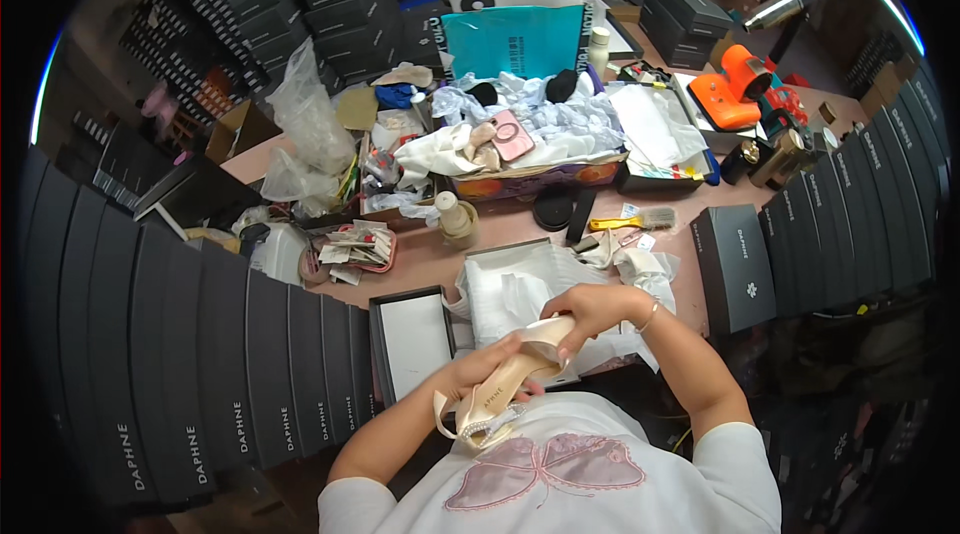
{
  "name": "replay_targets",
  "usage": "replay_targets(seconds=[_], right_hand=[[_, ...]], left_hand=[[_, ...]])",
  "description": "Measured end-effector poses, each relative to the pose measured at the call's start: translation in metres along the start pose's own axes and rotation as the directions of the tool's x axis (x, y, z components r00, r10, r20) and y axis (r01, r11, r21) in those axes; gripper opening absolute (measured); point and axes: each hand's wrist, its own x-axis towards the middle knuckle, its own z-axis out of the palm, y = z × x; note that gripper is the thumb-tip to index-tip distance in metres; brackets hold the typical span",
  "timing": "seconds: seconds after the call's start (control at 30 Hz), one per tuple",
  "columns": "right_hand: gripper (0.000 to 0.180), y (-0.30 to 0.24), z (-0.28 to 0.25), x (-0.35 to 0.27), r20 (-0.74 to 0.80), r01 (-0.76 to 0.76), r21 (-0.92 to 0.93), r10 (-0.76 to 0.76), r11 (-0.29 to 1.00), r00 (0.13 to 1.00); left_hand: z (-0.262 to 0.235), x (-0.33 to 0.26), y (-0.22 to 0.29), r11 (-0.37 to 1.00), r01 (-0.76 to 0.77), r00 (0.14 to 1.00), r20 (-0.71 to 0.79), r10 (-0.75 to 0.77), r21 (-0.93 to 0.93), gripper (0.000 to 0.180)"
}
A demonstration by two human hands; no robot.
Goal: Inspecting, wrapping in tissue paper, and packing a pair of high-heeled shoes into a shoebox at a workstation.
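A cream sandal [508, 381] is held close in front of my white shirt, in both hands. Its near end has a glittering strap, and a pale strap loops out at the left. My left hand [482, 366] is wrapped around the side of the shoe, with some fingers hidden beneath it. At the far end, my right hand [598, 312] pinches the pale upper between thumb and fingers. Just beyond the sandal lies an open shoebox lined with white tissue paper [500, 292]. Left of that is a dark box part with a white inside [414, 336].
Dark shoeboxes [240, 364] line the left side, and more [835, 224] stand on the right. A bottle [456, 220], a yellow-handled brush [635, 221] and a tray of small cards [357, 248] sit beyond. Further back are a crumpled-paper-filled box [540, 179], a pink phone [512, 137] and an orange device [732, 89].
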Motion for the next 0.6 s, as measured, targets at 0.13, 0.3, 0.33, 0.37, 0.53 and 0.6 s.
replay_targets(seconds=[0.13, 0.3, 0.33, 0.37, 0.53, 0.6], right_hand=[[0.039, -0.003, 0.020, 0.042, -0.459, 0.174, -0.754, -0.697, 0.634, 0.550], [0.014, 0.003, 0.091, 0.090, -0.384, 0.091, -0.787, -0.600, 0.610, 0.702], [0.012, 0.001, 0.097, 0.093, -0.364, 0.103, -0.804, -0.622, 0.586, 0.694], [0.011, 0.001, 0.102, 0.097, -0.346, 0.116, -0.816, -0.641, 0.566, 0.685], [0.016, 0.014, 0.107, 0.104, -0.291, 0.244, -0.719, -0.601, 0.651, 0.745], [0.019, 0.010, 0.096, 0.088, -0.378, 0.383, -0.438, -0.553, 0.813, 0.743]], left_hand=[[-0.022, -0.011, -0.046, 0.884, -0.155, 0.988, -0.088, 0.130, -0.441, 0.056], [0.006, -0.016, -0.050, 0.745, -0.393, 0.906, -0.365, 0.213, -0.539, 0.052], [0.008, -0.017, -0.058, 0.728, -0.414, 0.896, -0.388, 0.218, -0.547, 0.052], [0.013, -0.016, -0.063, 0.711, -0.433, 0.885, -0.412, 0.217, -0.555, 0.052], [0.026, -0.002, -0.080, 0.622, -0.563, 0.804, -0.536, 0.258, -0.544, 0.061], [0.029, -0.007, -0.074, 0.606, -0.575, 0.769, -0.615, 0.172, -0.549, 0.065]])
